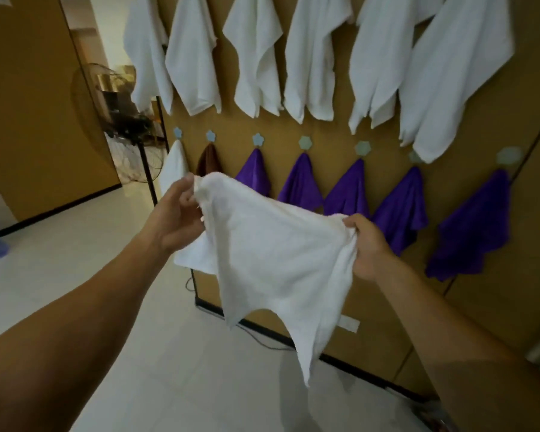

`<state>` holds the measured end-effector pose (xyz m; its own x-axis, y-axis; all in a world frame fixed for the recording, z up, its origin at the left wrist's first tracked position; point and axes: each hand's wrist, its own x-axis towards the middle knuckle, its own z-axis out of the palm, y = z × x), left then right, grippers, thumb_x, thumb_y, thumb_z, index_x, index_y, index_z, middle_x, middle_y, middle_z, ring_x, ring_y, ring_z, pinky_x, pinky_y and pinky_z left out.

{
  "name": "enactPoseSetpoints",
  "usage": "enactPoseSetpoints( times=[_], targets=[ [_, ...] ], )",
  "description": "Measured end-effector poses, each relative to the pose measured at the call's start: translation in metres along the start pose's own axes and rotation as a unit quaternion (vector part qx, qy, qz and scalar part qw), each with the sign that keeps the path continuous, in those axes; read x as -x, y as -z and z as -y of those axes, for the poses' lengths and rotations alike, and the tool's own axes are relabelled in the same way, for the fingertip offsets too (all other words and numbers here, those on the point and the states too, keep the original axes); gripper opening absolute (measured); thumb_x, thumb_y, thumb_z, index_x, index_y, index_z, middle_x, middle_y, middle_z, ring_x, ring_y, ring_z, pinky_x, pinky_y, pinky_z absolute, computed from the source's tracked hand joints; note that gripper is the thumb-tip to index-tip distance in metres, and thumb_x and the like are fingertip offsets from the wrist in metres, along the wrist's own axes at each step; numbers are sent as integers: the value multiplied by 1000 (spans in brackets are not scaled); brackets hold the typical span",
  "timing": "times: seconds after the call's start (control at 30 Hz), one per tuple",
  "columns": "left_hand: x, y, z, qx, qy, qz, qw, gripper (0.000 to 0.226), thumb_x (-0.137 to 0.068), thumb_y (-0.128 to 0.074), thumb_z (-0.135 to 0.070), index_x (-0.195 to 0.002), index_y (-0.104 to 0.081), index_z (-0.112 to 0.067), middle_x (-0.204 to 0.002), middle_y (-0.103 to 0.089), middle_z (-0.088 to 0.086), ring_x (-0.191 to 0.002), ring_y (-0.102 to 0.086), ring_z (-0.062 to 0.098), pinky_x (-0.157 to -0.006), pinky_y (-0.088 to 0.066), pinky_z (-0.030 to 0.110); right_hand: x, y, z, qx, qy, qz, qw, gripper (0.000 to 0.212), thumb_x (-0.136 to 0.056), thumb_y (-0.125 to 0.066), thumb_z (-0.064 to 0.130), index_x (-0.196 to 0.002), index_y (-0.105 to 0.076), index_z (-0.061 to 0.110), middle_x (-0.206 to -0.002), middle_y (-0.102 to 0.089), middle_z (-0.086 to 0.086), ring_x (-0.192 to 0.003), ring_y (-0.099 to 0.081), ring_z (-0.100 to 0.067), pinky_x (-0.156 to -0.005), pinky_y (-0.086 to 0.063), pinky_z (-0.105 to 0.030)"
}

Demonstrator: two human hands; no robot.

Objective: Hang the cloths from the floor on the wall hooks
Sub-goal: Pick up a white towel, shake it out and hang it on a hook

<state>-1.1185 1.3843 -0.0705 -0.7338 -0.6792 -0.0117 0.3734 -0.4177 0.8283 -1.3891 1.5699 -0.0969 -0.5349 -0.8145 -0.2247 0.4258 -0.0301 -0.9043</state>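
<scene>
White cloth (272, 254) hung spread between both hands before the hook board (496, 98): the left hand (176, 213) pinched its left corner, the right hand (370, 247) gripped its right edge. On the board, six white cloths hung above; below hung one white, one brown (209, 162), five purple. Bare floor (75, 260) lay open left of the board.

A cloth (272, 260) is stretched between the two hands — left hand (176, 218) at its upper left corner, right hand (370, 247) at its right edge — in front of the wall board (487, 126). Behind it on the board runs a lower row of hooks (305, 142), each with a small cloth (348, 191) hanging below. Above that row hangs a line of larger towels (317, 57). A fan (138, 151) stands on the floor (75, 260) left of the board.
</scene>
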Motion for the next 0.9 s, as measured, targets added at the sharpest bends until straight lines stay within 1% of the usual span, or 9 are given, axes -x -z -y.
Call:
enactPoseSetpoints(
  times=[0.13, 0.27, 0.37, 0.47, 0.53, 0.6, 0.7, 0.8, 0.9],
  targets=[
    [-27, -5, 43, -240, 101, -77, 963, 49, -77, -75, -10, -122, -58, -13, -119, -66, 7, -108, -63, 26, -91, -50, 42, 6, -7, 21, -58, 12, 10, 998, 19, -94, -56, 22, -98, -65, 6, -94, -67, -13, -85, -63, -24, -89, -48, -34],
    [-64, -22, 53, -165, 59, -122, 977, 37, -87, -65, -17, -122, -58, -6, -118, -66, 14, -100, -65, 26, -81, -55, 41, 5, 1, 24, 4, 40, -53, 998, 30, -95, -57, 20, -121, -60, 5, -107, -66, -17, -93, -65, -27, -84, -53, -36],
    [-81, -24, 35, -49, 23, -46, 997, 42, -88, -64, -21, -127, -56, -6, -124, -64, 15, -107, -66, 26, -78, -57, 38, 7, 20, 32, 28, 105, -132, 985, 33, -96, -57, 14, -128, -57, 6, -119, -63, -18, -106, -60, -31, -100, -47, -46],
    [-85, -24, 37, -102, 72, 73, 990, 54, -84, -66, -8, -135, -50, -9, -131, -58, 17, -119, -57, 34, -96, -48, 48, 13, 38, 37, 53, 136, -200, 969, 30, -94, -58, 8, -121, -59, -4, -120, -63, -23, -100, -60, -30, -98, -48, -48],
    [-83, -28, 50, -210, 127, 78, 966, 48, -82, -59, 5, -129, -53, 1, -124, -60, 24, -111, -60, 38, -94, -48, 49, 18, 43, 36, 75, 147, -206, 965, 27, -94, -58, 8, -118, -61, -4, -109, -66, -19, -89, -63, -27, -82, -53, -41],
    [-84, -35, 54, -312, 95, -16, 945, 21, -83, -54, 9, -103, -61, 11, -101, -65, 25, -85, -64, 33, -75, -53, 39, 23, 48, 34, 173, 152, -218, 948, 21, -94, -58, 10, -111, -64, 1, -93, -67, -10, -73, -63, -16, -61, -53, -27],
    [-97, -35, 36, -449, 7, -111, 887, 20, -87, -57, -1, -67, -54, 1, -71, -53, 19, -61, -51, 26, -58, -42, 33, 26, 73, 30, 317, 150, -277, 894, 16, -93, -60, 12, -96, -68, -2, -93, -69, -16, -76, -64, -23, -66, -54, -33],
    [-103, -29, 21, -587, -20, -140, 798, 24, -91, -56, -19, -86, -60, 5, -70, -52, 11, -62, -49, 23, -64, -39, 33, 27, 95, 25, 352, 110, -309, 877, 25, -94, -59, 17, -82, -66, -5, -97, -68, -29, -87, -67, -40, -78, -55, -51],
    [-108, -22, 24, -596, 9, -131, 792, 35, -93, -54, -21, -108, -60, 10, -70, -54, 8, -65, -54, 25, -69, -40, 32, 29, 91, 19, 297, 100, -313, 896, 28, -99, -52, 22, -77, -59, 7, -100, -67, -27, -82, -66, -37, -60, -52, -36]
  ],
)
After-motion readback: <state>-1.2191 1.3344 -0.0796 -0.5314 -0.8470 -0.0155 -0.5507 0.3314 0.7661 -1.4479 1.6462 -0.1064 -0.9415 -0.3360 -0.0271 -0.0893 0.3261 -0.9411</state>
